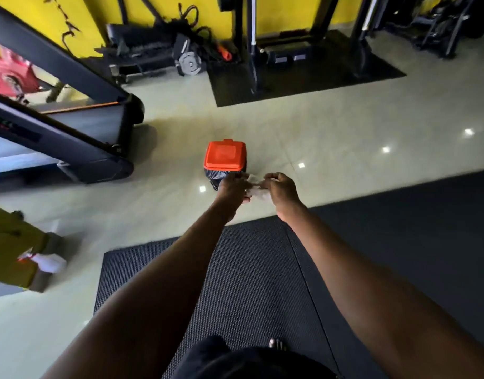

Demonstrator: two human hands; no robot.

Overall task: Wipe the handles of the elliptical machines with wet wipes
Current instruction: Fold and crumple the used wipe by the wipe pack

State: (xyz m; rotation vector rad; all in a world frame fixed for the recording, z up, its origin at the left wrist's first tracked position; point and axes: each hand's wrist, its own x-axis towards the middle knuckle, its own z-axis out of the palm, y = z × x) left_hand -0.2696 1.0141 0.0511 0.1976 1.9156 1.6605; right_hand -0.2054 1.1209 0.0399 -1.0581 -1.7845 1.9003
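From the head view, both arms reach out over the pale tiled floor (331,138), past the edge of the black rubber mat (235,269) underfoot. The left hand (234,188) and the right hand (280,191) meet close together with a crumpled white wipe (255,187) stretched between them; the fingers of each hand are curled and pinch it, as if pulling it open or bunching it up. It hangs in the air just in front of a small bin with an orange lid (225,155), lid down, lined with a black bag. That nearness suggests, I would judge, that the wipe is either headed for the bin or being readied for the next handle. A treadmill (71,124) stands well to the left. No elliptical handle is in sight here.
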